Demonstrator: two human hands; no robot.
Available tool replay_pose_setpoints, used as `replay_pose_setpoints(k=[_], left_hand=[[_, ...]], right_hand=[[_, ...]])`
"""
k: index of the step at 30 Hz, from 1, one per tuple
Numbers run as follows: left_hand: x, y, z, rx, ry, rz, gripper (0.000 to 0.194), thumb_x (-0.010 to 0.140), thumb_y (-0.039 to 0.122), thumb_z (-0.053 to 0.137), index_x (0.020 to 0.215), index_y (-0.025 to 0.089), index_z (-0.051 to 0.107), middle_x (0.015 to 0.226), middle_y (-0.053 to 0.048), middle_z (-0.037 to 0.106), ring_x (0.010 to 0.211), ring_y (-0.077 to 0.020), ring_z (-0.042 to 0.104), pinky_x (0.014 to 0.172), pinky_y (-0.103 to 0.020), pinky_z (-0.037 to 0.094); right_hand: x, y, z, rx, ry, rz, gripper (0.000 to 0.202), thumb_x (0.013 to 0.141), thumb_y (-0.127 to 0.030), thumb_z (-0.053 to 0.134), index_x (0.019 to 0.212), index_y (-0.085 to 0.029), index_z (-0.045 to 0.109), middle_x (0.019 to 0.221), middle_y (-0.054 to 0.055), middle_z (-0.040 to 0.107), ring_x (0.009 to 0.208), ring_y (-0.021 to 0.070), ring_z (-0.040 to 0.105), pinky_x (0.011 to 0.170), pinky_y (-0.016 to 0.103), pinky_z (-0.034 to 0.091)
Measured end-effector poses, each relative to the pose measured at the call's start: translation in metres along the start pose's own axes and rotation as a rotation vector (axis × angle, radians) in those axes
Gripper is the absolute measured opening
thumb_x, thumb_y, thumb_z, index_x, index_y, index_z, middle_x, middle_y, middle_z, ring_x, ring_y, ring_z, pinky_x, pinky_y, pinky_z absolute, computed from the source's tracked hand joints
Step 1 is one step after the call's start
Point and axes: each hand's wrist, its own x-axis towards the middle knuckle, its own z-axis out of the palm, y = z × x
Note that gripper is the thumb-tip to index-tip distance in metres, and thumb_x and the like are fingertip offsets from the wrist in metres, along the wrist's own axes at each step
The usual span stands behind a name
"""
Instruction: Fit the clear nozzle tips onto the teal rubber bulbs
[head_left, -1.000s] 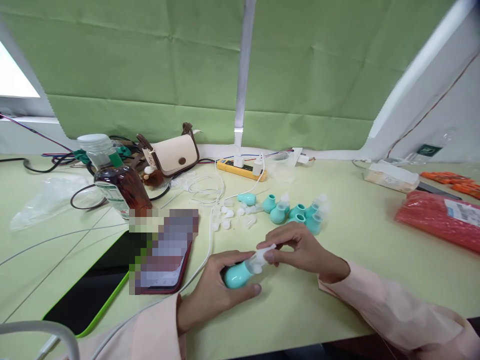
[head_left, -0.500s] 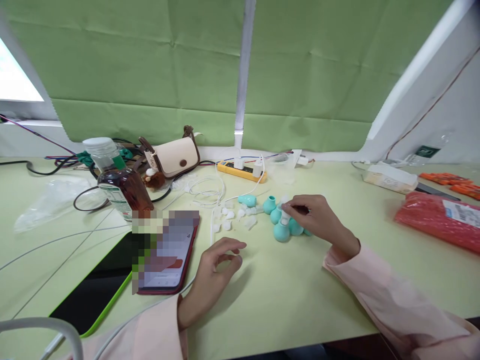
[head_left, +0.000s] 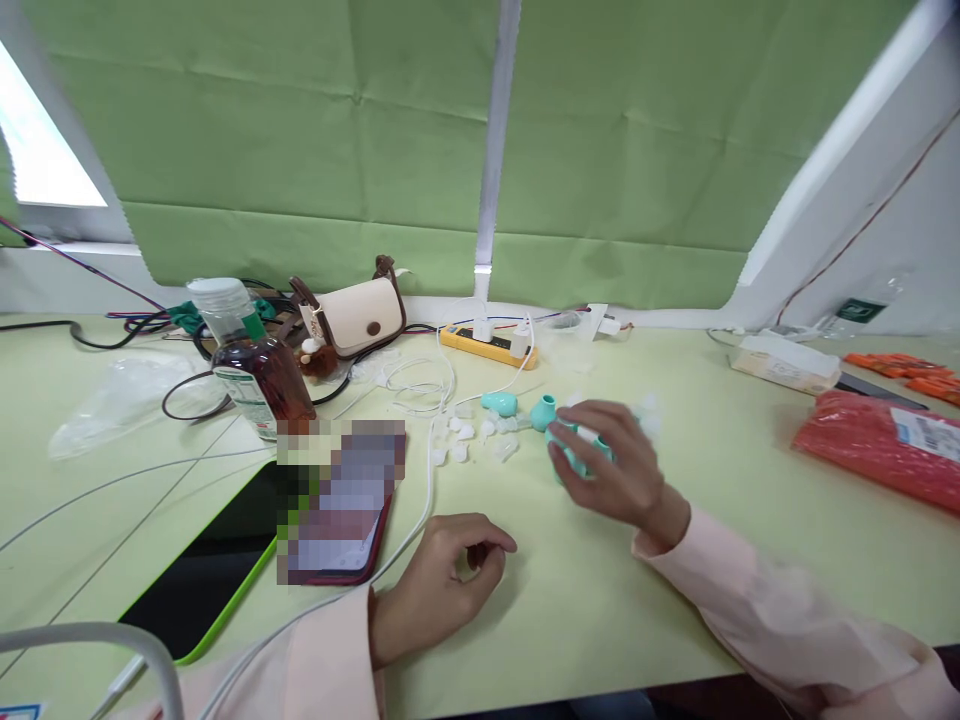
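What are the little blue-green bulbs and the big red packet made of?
The blue-green bulbs look like smooth rubber or plastic: they're one even colour with a soft shine. Just looking can't tell which, or how squishy they are.

The red packet looks like thin, glossy plastic, because it's crinkly and catches the light in bright streaks.

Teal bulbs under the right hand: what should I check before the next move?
1. Left hand free: ok, nothing visible in its curled fingers.
2. Right hand clear of the teal bulbs: cannot tell, its fingers cover several and hide any contact.
3. Teal piece upright: not ok, it lies on its side.
4. White plastic pieces in view: ok, scattered loose.
5. White cable clear of the left sleeve: not ok, it runs across.
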Motion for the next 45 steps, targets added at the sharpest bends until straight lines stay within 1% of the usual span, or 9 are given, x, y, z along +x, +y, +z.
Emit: replay_pose_setpoints(k=[3, 8, 13, 18, 25, 31, 34, 38, 45], left_hand=[[0.001, 0.000, -0.001, 0.028, -0.008, 0.004, 0.019, 0.074, 0.012, 0.046, 0.074, 0.015, 0.065, 0.065, -0.004, 0.065, 0.060, -0.0141, 0.058, 0.058, -0.022, 0.042], [0.002, -0.002, 0.000, 0.056, 0.001, 0.011, 0.019, 0.073, 0.013, 0.047, 0.074, 0.015, 0.066, 0.064, -0.003, 0.066, 0.058, -0.0135, 0.057, 0.056, -0.022, 0.043], [0.001, -0.004, 0.001, 0.060, -0.002, 0.013, 0.019, 0.074, 0.013, 0.046, 0.075, 0.014, 0.065, 0.065, -0.003, 0.065, 0.058, -0.0133, 0.057, 0.056, -0.021, 0.042], [-0.001, -0.005, 0.001, 0.059, -0.014, 0.006, 0.020, 0.074, 0.012, 0.046, 0.075, 0.014, 0.065, 0.065, -0.003, 0.065, 0.058, -0.0125, 0.057, 0.055, -0.020, 0.042], [0.000, -0.005, 0.001, 0.043, 0.000, -0.005, 0.019, 0.073, 0.010, 0.046, 0.074, 0.014, 0.065, 0.065, -0.003, 0.065, 0.058, -0.0122, 0.056, 0.055, -0.020, 0.041], [-0.001, -0.005, 0.001, 0.045, -0.006, -0.020, 0.018, 0.074, 0.011, 0.047, 0.074, 0.012, 0.065, 0.065, -0.004, 0.065, 0.060, -0.0135, 0.057, 0.055, -0.020, 0.041], [-0.002, -0.005, 0.000, 0.051, -0.008, -0.018, 0.018, 0.074, 0.012, 0.047, 0.074, 0.012, 0.065, 0.066, -0.004, 0.065, 0.060, -0.0135, 0.057, 0.055, -0.020, 0.041], [0.000, -0.004, 0.000, 0.044, -0.005, -0.019, 0.018, 0.074, 0.011, 0.047, 0.074, 0.013, 0.065, 0.065, -0.004, 0.065, 0.059, -0.0136, 0.057, 0.054, -0.020, 0.041], [0.000, -0.005, -0.001, 0.043, 0.009, -0.023, 0.018, 0.073, 0.010, 0.047, 0.074, 0.014, 0.065, 0.066, -0.004, 0.065, 0.060, -0.0139, 0.058, 0.054, -0.020, 0.041]], right_hand=[[0.002, -0.022, 0.012, 0.125, -0.198, -0.108, 0.032, 0.077, -0.006, 0.045, 0.107, -0.015, 0.050, 0.114, 0.014, 0.049, 0.112, 0.0268, 0.040, 0.083, 0.039, 0.045], [0.011, -0.035, 0.043, 0.072, -0.624, 0.112, 0.045, 0.084, -0.017, 0.038, 0.128, -0.013, 0.032, 0.139, 0.015, 0.021, 0.127, 0.0353, 0.012, 0.094, 0.054, 0.030], [0.008, -0.032, 0.068, 0.024, -0.824, 0.250, 0.047, 0.087, -0.028, 0.033, 0.131, -0.013, 0.029, 0.141, 0.013, 0.017, 0.127, 0.0373, 0.011, 0.095, 0.059, 0.023], [0.004, -0.034, 0.085, 0.046, -0.857, 0.249, 0.045, 0.088, -0.029, 0.030, 0.131, -0.017, 0.027, 0.139, 0.011, 0.023, 0.125, 0.0364, 0.017, 0.091, 0.064, 0.020], [0.011, -0.035, 0.085, 0.094, -0.769, 0.291, 0.027, 0.087, -0.018, 0.032, 0.106, -0.018, 0.052, 0.108, 0.011, 0.054, 0.104, 0.0276, 0.042, 0.092, 0.058, 0.018], [0.022, -0.036, 0.089, 0.177, -0.724, 0.331, 0.031, 0.086, -0.027, 0.037, 0.114, -0.016, 0.046, 0.121, 0.011, 0.045, 0.109, 0.0264, 0.036, 0.091, 0.046, 0.027], [0.029, -0.037, 0.096, 0.313, -0.729, 0.402, 0.041, 0.085, -0.035, 0.039, 0.122, -0.017, 0.037, 0.132, 0.011, 0.034, 0.118, 0.0285, 0.027, 0.093, 0.051, 0.021], [0.035, -0.038, 0.105, 0.452, -0.735, 0.498, 0.035, 0.085, -0.032, 0.041, 0.117, -0.019, 0.042, 0.122, 0.010, 0.047, 0.113, 0.0266, 0.036, 0.092, 0.056, 0.014], [0.040, -0.032, 0.124, 0.494, -0.705, 0.590, 0.019, 0.076, -0.026, 0.052, 0.093, -0.019, 0.055, 0.096, 0.005, 0.061, 0.097, 0.0242, 0.048, 0.082, 0.042, 0.023]])
